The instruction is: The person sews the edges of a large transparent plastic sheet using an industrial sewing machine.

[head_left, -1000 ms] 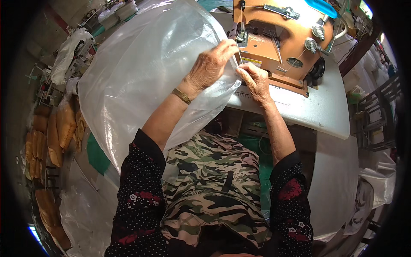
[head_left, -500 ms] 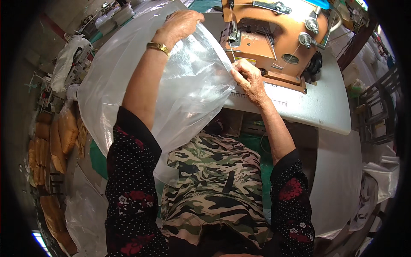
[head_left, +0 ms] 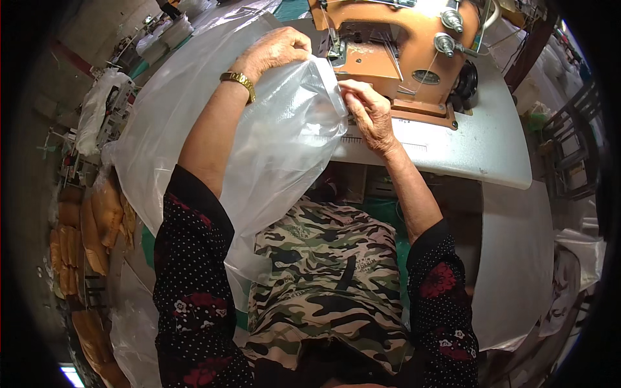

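Observation:
A large translucent white plastic sheet point(head_left: 259, 155) hangs over the table edge and down to my lap. My left hand point(head_left: 275, 50), with a gold watch point(head_left: 239, 84) at the wrist, is closed on the sheet's upper edge. My right hand point(head_left: 369, 113) pinches the same folded edge point(head_left: 330, 87) farther right, thumb against fingers. Just beyond the fold stands an orange-brown sewing machine point(head_left: 388, 58). Its needle area point(head_left: 336, 45) lies close to the fold, between and beyond my two hands.
The machine sits on a pale worktable point(head_left: 479, 152) with a ruler strip point(head_left: 388, 143) along its front. Camouflage cloth point(head_left: 323, 278) covers my lap. Brown packages point(head_left: 97, 220) are stacked at the left. More clear plastic lies at the lower left, and a dark metal rack point(head_left: 572, 155) stands at the right.
The sheet's edge has swung steeper and come nearer the needle area. My left hand has shifted slightly down, and my right hand slightly left. Both still hold the sheet.

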`<action>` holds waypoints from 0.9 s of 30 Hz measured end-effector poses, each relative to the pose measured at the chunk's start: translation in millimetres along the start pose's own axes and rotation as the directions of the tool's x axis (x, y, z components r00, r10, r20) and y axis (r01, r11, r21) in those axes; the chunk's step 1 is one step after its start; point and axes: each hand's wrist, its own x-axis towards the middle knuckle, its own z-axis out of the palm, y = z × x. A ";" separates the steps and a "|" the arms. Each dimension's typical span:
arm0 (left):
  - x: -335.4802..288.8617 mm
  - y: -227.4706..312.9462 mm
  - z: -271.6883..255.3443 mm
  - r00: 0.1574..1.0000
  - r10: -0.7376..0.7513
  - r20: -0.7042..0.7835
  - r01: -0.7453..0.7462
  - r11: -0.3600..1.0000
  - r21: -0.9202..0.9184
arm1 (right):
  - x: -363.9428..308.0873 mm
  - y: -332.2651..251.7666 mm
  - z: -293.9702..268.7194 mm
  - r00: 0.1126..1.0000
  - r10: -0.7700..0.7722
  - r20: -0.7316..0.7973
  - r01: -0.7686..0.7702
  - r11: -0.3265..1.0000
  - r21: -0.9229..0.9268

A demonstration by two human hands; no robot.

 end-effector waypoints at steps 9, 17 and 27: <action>-3.1 7.6 -3.1 0.965 -0.048 -0.258 0.114 0.962 0.249 | 2.3 -5.6 -3.7 0.967 -0.103 0.234 0.131 0.985 -0.111; 0.3 16.2 25.5 0.911 0.046 -0.409 0.065 0.965 0.253 | 0.3 -1.8 -1.4 0.983 0.128 0.131 -0.132 0.991 0.019; 7.3 21.7 31.0 0.946 -0.084 -0.314 0.124 0.986 0.108 | 3.2 -0.5 -7.7 0.982 0.086 0.165 -0.113 0.980 0.161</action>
